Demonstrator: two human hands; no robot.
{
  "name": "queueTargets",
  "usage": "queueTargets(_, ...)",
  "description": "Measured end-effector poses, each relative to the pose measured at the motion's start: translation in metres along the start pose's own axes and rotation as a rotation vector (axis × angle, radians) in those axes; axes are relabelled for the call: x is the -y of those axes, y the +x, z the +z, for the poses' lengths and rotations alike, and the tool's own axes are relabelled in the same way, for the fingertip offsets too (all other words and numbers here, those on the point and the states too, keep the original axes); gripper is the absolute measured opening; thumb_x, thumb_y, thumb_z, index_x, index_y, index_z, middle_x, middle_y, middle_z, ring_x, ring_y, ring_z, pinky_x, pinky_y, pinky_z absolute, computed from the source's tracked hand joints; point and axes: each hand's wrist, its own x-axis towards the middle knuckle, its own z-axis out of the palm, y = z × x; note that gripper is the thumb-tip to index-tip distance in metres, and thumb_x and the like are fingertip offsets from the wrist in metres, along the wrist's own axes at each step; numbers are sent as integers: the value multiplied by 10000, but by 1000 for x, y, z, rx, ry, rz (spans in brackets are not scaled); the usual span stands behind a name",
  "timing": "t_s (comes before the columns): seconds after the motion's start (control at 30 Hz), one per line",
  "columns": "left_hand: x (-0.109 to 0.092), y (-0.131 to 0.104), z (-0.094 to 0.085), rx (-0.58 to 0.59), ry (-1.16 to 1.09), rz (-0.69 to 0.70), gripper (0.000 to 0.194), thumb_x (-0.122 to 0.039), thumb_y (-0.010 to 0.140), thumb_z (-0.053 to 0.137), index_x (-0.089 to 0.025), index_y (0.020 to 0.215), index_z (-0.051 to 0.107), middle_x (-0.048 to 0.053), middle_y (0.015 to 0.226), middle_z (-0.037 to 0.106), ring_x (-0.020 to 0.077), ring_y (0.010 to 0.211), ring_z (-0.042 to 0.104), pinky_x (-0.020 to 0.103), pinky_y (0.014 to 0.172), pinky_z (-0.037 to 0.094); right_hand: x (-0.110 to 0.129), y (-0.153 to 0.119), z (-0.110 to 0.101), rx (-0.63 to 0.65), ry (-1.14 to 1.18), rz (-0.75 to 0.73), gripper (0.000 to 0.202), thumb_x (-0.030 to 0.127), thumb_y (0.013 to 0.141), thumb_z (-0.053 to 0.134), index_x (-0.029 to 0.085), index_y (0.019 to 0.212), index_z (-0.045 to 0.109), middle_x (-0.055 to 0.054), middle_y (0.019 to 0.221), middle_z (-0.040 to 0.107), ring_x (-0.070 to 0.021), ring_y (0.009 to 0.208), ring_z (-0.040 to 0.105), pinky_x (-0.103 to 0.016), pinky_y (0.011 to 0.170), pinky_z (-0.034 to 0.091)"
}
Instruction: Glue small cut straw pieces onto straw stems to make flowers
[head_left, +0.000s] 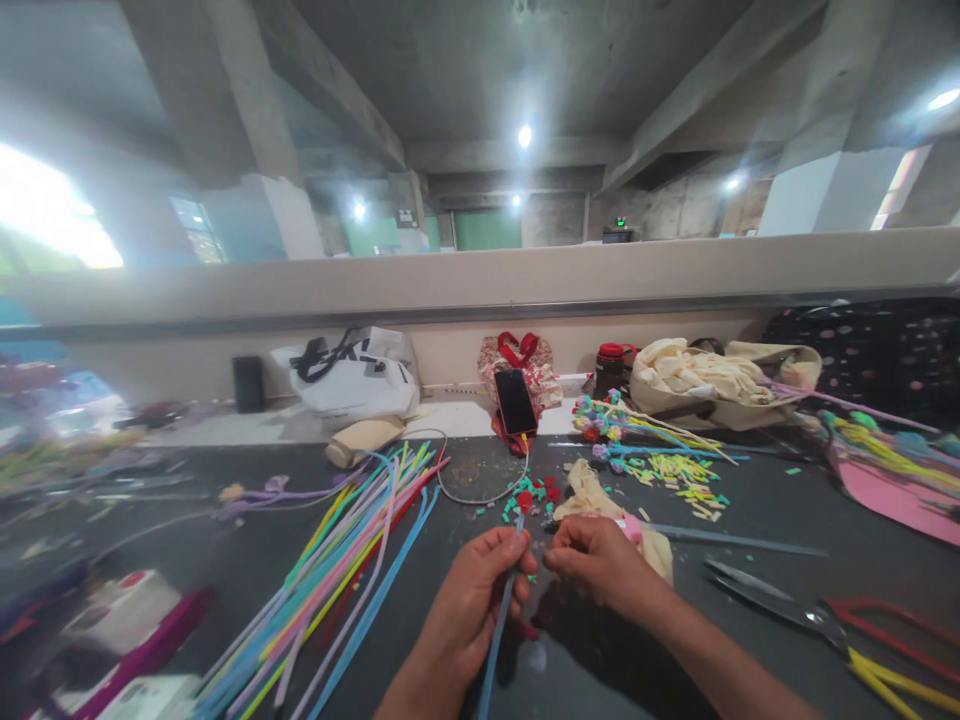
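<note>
My left hand is closed around a thin blue strip, which runs down past the palm toward the bottom edge. At the strip's upper end, just above my left fingertips, is a small red piece. Close by on the right, my right hand has its thumb and fingers pinched together; whatever they hold is too small to make out. Small green pieces lie on the dark table beyond the hands. A cream cloth lies behind my right hand.
Long coloured strips fan out at left. Scissors with red and yellow handles lie at right. Yellow cut bits are scattered behind. A phone with a cable, a white bag and a red-lidded bottle stand along the back.
</note>
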Motion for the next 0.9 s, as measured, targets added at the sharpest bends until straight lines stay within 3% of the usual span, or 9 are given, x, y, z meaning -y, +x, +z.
queueTargets(0.1, -2, -1, 3, -23, -7, -34, 180, -302, 678, 611, -141, 670, 530, -49, 484, 534, 33, 323, 424, 135, 311, 326, 2, 1, -1, -53, -66, -74, 382, 329, 786, 443, 176, 444, 365, 67, 410, 323, -61, 394, 307, -187, 383, 216)
queueTargets(0.17, -2, -2, 5, -39, -1, -48, 186, -309, 665, 616, -142, 696, 540, -43, 510, 554, 41, 330, 441, 142, 306, 320, 3, 2, -1, -67, -24, -64, 415, 353, 820, 381, 173, 446, 389, 59, 408, 345, -63, 381, 317, -193, 384, 231)
queueTargets(0.3, 1, -2, 5, -42, 51, -23, 212, -339, 662, 613, -138, 700, 554, -30, 534, 575, 39, 362, 461, 134, 330, 312, 4, 2, 2, -102, 165, -77, 179, 325, 747, 525, 162, 721, 594, 18, 629, 546, -98, 536, 471, -191, 479, 342)
queueTargets(0.37, 3, -2, 6, -36, 98, -5, 231, -359, 660, 612, -136, 666, 550, -29, 517, 570, 33, 359, 449, 129, 337, 294, 4, 1, 4, -72, 271, -62, 198, 339, 709, 576, 173, 808, 619, 20, 665, 564, -102, 566, 476, -192, 506, 349)
queueTargets(0.5, 7, -1, 9, -57, 195, 1, 261, -386, 627, 629, -140, 611, 542, -27, 493, 567, 39, 348, 441, 142, 340, 274, 5, 0, 9, -33, 385, 1, 255, 398, 701, 583, 153, 739, 643, 37, 543, 516, -83, 480, 414, -190, 444, 285)
queueTargets(0.67, -2, -3, 8, -51, 245, -6, 359, -465, 649, 574, -112, 706, 611, 24, 549, 611, 86, 404, 503, 189, 387, 354, 17, -4, 2, -107, 519, 2, 247, 386, 681, 623, 139, 692, 618, 25, 594, 539, -75, 513, 440, -176, 452, 308)
queueTargets(0.77, -11, -3, 1, -209, 233, 107, 308, -364, 593, 655, -123, 780, 611, 21, 616, 632, 80, 452, 516, 167, 391, 341, 22, -4, -9, -84, 662, 36, 267, 422, 730, 569, 155, 726, 563, 2, 694, 583, -66, 500, 454, -160, 409, 310)
queueTargets(0.9, -13, -4, -7, -269, 356, 105, 243, -375, 599, 649, -149, 620, 564, -39, 428, 535, 57, 332, 412, 155, 350, 249, 19, 0, -18, -44, 800, 127, 295, 447, 694, 604, 181, 715, 478, 53, 544, 518, -39, 367, 368, -147, 337, 256)
